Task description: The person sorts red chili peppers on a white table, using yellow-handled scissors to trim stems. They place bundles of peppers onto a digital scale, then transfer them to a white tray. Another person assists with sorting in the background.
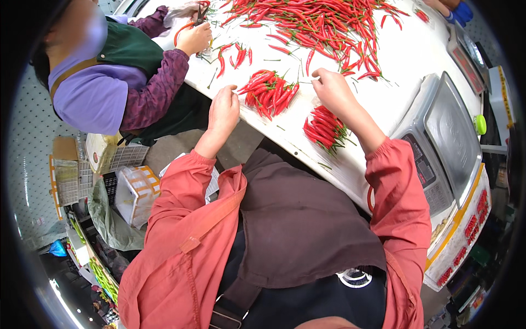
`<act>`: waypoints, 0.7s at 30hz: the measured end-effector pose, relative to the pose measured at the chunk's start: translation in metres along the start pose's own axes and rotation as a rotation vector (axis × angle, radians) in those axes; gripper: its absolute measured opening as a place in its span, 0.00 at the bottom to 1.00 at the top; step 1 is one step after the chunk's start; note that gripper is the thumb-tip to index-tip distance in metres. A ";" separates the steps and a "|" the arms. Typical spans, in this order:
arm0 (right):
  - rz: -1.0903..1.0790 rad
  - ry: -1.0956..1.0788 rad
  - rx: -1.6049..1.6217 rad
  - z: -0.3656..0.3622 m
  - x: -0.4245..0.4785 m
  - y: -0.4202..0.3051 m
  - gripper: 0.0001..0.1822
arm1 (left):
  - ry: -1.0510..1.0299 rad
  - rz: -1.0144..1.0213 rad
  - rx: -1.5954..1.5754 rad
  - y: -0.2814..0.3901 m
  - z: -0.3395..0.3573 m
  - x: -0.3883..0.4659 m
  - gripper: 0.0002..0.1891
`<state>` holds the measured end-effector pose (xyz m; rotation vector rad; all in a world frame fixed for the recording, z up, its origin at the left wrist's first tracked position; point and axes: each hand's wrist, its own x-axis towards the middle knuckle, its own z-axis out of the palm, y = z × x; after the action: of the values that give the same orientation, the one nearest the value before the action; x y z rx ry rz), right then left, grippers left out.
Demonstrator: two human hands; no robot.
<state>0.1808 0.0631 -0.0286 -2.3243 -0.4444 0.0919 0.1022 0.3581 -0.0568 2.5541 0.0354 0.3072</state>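
My left hand [224, 112] is beside the left edge of a small heap of red chili peppers [272, 93] on the white table [402, 53]. Its fingers are bent, and its palm side is hidden. On the heap's other side, my right hand [335, 91] is held over the table with thumb and forefinger a little apart. Nothing shows between them. Just below that hand lies a compact bunch of red chilies [324, 128], its green stems pointing to the lower right. Loose green stems [324, 165] are scattered about the table.
A large chili pile [328, 20] covers the table's far side. At left, a co-worker's hand [196, 39] holds orange-handled scissors [200, 18]. A digital scale [427, 135] stands at right, with a foam box [464, 238] below. Crates [127, 158] sit on the floor.
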 end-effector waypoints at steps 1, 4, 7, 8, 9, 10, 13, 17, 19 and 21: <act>-0.001 -0.025 -0.019 0.009 0.009 0.002 0.13 | -0.011 -0.003 -0.007 -0.001 0.002 0.002 0.12; 0.048 -0.134 -0.074 0.024 0.025 0.002 0.14 | -0.055 -0.024 -0.031 -0.003 0.009 0.007 0.12; 0.113 -0.173 -0.009 0.025 0.036 0.011 0.15 | -0.097 -0.064 -0.081 -0.005 0.007 0.012 0.14; 0.117 -0.120 0.020 0.018 0.031 0.017 0.16 | -0.112 -0.075 -0.098 -0.006 0.006 0.013 0.15; 0.071 -0.082 0.008 0.006 0.027 0.018 0.15 | -0.118 -0.089 -0.113 -0.008 0.003 0.014 0.15; 0.080 -0.083 -0.015 -0.005 0.023 0.024 0.15 | -0.092 -0.096 -0.138 -0.012 0.002 0.016 0.16; 0.127 -0.075 -0.039 -0.044 0.001 0.033 0.16 | -0.052 -0.041 -0.259 -0.006 0.002 0.028 0.15; 0.143 0.004 -0.215 -0.061 -0.030 0.054 0.15 | -0.127 0.004 -0.288 0.012 0.011 0.029 0.20; 0.167 -0.077 -0.228 -0.056 -0.044 0.058 0.16 | -0.140 0.027 -0.250 0.019 0.012 0.029 0.24; 0.219 -0.120 -0.150 -0.052 -0.059 0.056 0.16 | -0.160 0.061 -0.212 0.036 0.011 0.029 0.26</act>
<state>0.1524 -0.0291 -0.0344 -2.5184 -0.2613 0.3149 0.1318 0.3247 -0.0407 2.3630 -0.1288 0.1218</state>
